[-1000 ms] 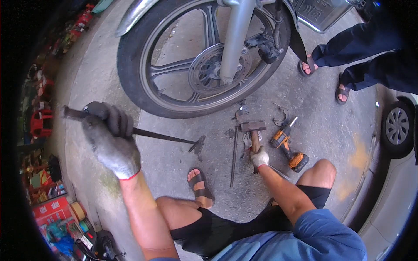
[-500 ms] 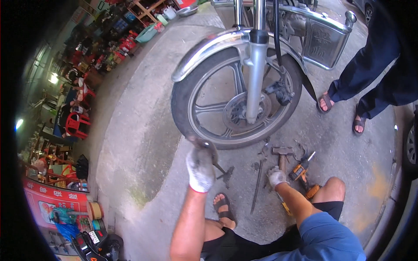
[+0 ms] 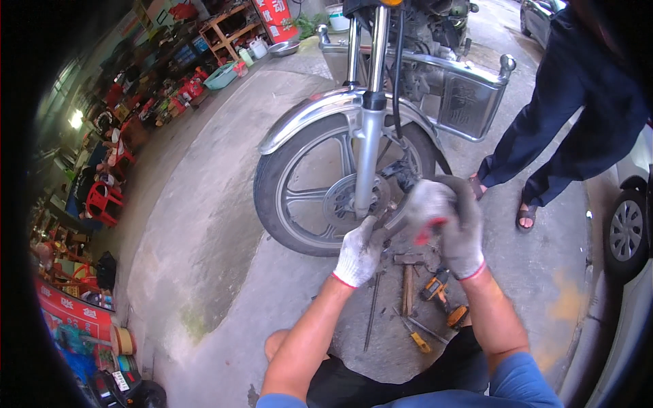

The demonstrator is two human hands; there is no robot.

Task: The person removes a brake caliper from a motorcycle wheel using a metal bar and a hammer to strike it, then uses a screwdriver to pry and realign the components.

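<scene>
My left hand (image 3: 358, 260), in a white work glove with a red cuff edge, is closed on a dark curved part (image 3: 394, 222) in front of the motorcycle's front wheel (image 3: 262, 204). My right hand (image 3: 465, 232), gloved too, is raised close to the far end of that part. Its fingers look curled and are smeared by motion. A small blurred red thing (image 3: 424, 235) shows at them; its kind cannot be made out. Below the hands, a hammer (image 3: 408, 291) and a yellow and black power drill (image 3: 434, 288) lie on the concrete.
A long thin rod (image 3: 372, 314) and a yellow-handled screwdriver (image 3: 419, 341) lie near my knees. A person in dark trousers (image 3: 537, 146) and sandals stands at the right, by a parked car (image 3: 626, 234). Red chairs (image 3: 102, 202) and a cluttered workshop are on the left.
My right hand has risen from beside the hammer handle to the curved part. My left hand has moved right with that part. The view has shifted, showing the motorcycle further left.
</scene>
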